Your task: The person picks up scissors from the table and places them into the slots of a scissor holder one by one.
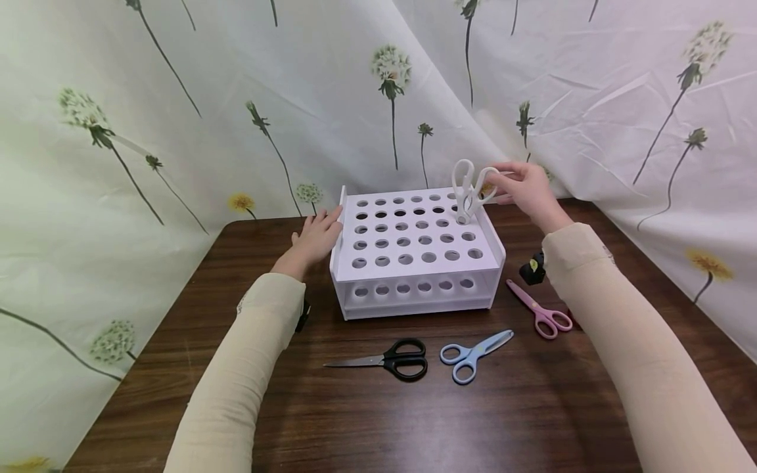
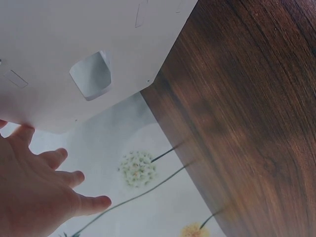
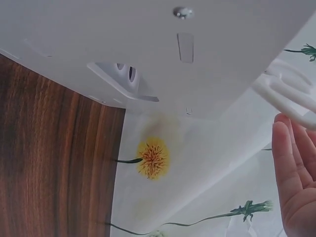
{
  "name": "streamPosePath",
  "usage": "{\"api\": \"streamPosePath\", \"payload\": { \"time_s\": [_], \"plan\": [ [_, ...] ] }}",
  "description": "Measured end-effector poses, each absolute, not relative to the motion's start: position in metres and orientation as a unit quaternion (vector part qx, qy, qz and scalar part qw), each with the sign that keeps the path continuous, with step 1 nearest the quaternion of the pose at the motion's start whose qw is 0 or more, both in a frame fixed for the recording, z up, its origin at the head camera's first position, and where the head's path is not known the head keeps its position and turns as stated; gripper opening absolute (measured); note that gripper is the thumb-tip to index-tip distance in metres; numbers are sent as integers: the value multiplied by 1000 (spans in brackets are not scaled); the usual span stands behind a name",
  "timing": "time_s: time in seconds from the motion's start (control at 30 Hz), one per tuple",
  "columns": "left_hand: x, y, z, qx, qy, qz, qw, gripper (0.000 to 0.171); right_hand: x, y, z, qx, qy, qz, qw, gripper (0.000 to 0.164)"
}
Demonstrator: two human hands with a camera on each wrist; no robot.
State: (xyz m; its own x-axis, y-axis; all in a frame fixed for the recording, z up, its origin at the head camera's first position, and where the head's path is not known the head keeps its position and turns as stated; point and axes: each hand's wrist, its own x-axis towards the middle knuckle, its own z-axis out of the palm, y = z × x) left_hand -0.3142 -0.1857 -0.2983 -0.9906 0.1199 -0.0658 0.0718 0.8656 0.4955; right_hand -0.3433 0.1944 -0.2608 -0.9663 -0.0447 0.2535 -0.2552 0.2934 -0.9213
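Note:
A white rack (image 1: 414,268) with rows of round holes stands on the table. White scissors (image 1: 467,205) stand handles up at its back right corner, the blades out of sight below the top panel. My right hand (image 1: 526,190) pinches the right handle loop between thumb and fingers. In the right wrist view, the fingertips (image 3: 282,129) are against the white handle (image 3: 286,96). My left hand (image 1: 316,236) rests against the rack's left side panel (image 2: 123,29), its fingers spread in the left wrist view.
Black-handled scissors (image 1: 407,359) and light blue scissors (image 1: 473,355) lie in front of the rack. Pink scissors (image 1: 541,312) lie to its right, near the right forearm, which partly hides a red thing. A flower-print cloth (image 1: 331,85) hangs behind the table.

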Motion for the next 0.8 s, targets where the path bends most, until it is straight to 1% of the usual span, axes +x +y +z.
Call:
{"api": "streamPosePath", "payload": {
  "time_s": [0.4,0.8],
  "plan": [
    [-315,-185,-299,45,966,252,47,55,-337,207,-263,110,-767,626,87,45],
    [-316,-186,-298,46,965,252,55,54,-331,228,-268,115,-771,622,79,51]
  ]
}}
